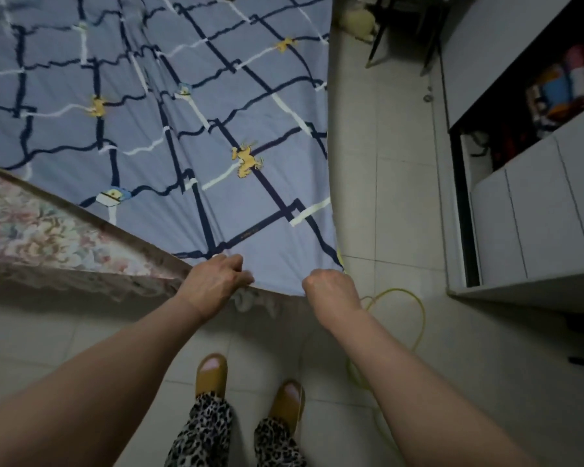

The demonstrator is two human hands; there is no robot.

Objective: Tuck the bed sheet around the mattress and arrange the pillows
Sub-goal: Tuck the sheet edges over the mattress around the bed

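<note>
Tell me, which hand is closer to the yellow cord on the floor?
The right hand. It grips the sheet at the bed's corner, with the yellow cord just beside it. The left hand grips the sheet's edge further from the cord.

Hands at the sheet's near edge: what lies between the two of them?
Only the sheet itself: a short span of its edge runs between the left hand and right hand, each gripping it. Head view shows this.
</note>
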